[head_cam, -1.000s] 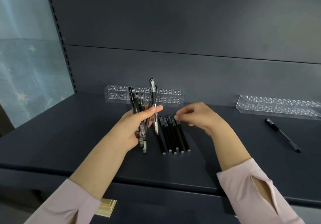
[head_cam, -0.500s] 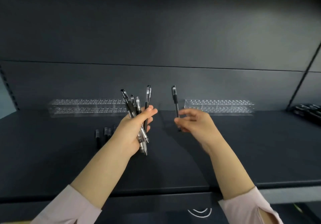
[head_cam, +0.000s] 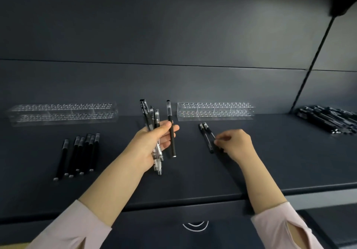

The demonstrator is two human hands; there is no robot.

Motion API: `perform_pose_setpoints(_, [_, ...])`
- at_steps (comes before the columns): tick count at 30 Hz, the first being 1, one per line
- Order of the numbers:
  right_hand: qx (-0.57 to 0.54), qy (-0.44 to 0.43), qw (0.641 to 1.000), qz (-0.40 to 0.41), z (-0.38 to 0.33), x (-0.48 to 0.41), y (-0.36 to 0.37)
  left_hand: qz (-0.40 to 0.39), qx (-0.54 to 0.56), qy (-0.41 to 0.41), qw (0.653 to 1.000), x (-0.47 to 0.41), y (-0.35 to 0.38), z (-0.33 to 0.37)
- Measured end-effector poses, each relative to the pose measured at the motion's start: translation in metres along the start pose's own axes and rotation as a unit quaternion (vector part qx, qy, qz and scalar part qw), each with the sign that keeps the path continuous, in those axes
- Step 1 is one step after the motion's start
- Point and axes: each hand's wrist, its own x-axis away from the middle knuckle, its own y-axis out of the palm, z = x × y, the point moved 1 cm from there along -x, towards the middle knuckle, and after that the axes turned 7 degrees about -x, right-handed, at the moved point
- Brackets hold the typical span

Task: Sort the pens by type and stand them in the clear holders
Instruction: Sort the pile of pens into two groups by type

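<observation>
My left hand (head_cam: 152, 146) grips a bunch of pens (head_cam: 154, 125) upright above the dark shelf, with one black pen (head_cam: 171, 133) set apart at the fingertips. My right hand (head_cam: 234, 144) reaches down to two black pens (head_cam: 205, 134) lying side by side on the shelf and pinches the right one near its lower end. A row of several black pens (head_cam: 81, 154) lies at the left. Two clear holders stand at the back: the left holder (head_cam: 63, 113) and the right holder (head_cam: 214, 111), both without pens.
A heap of more black pens (head_cam: 328, 119) lies at the far right of the dark shelf (head_cam: 289, 162). The shelf's front edge runs below my forearms. A dark back panel rises behind the holders.
The view has swung right. My right hand carried a single pen from mid-air down to the shelf beside another pen. My left hand keeps its bunch upright.
</observation>
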Motion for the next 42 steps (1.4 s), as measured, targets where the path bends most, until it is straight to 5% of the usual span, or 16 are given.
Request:
perform_pose_setpoints(4, [-0.001,-0.073,0.997,0.023,-0.018,0.011,0.01,0.007,-0.024,0.009,1.0,0.002,-0.008,0.0])
perform_pose_setpoints(8, [-0.239,-0.027,0.952,-0.189,-0.056,0.04,0.053,0.015,-0.004,0.026,1.0,0.006,-0.023,0.001])
perform_pose_setpoints(11, [-0.254,-0.037,0.938,-0.233,-0.08,0.055,0.086,0.019,0.002,0.041,0.999,0.012,-0.047,0.005])
perform_pose_setpoints(16, [-0.271,-0.039,0.942,-0.193,-0.111,0.071,0.13,0.041,0.077,0.027,0.996,0.019,-0.107,0.016])
perform_pose_setpoints(19, [-0.192,-0.032,0.967,-0.164,-0.122,0.08,0.153,0.058,0.144,-0.004,0.988,0.024,-0.146,0.024])
perform_pose_setpoints(31, [0.024,-0.104,0.989,-0.105,-0.158,0.111,0.216,-0.008,0.093,0.033,0.995,0.033,-0.227,0.033])
perform_pose_setpoints(40, [-0.037,-0.138,0.989,-0.032,-0.162,0.117,0.217,-0.089,0.103,0.069,0.988,0.038,-0.226,0.039])
perform_pose_setpoints(42, [-0.122,-0.141,0.979,-0.087,-0.166,0.12,0.217,-0.103,0.107,0.076,0.986,0.038,-0.225,0.038])
